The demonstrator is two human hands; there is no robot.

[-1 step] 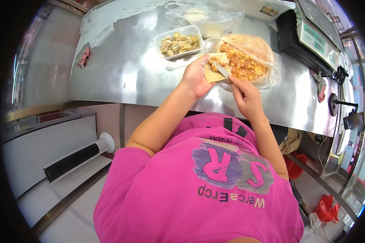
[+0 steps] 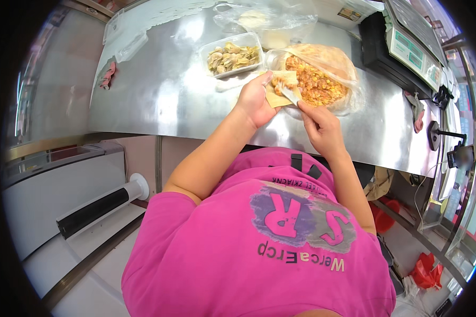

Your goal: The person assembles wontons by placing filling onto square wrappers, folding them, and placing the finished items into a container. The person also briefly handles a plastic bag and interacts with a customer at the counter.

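My left hand (image 2: 255, 100) holds up a thin, pale yellow square wrapper (image 2: 276, 99), its fingers closed around the near left edge. On the wrapper sits a dab of orange filling (image 2: 285, 82). My right hand (image 2: 322, 124) grips a small, flat, light-coloured spatula (image 2: 291, 95), whose tip touches that filling. Just beyond, an open clear plastic bag (image 2: 328, 54) contains a mass of orange-red filling (image 2: 317, 84) flecked with yellow and green. To its left stands a clear plastic tub (image 2: 248, 39) of several folded, yellowish-green dumplings (image 2: 232, 58).
A steel worktop (image 2: 143, 100) spans the space before me. Thin plastic bags (image 2: 275, 24) with something pale lie at the back. A digital scale (image 2: 407, 53) stands at the right. Small pink cloths lie at the far left (image 2: 108, 75) and right edge (image 2: 418, 119).
The spatula's blade has shifted and turned slightly against the filling on the wrapper. Both hands stay in nearly the same place.
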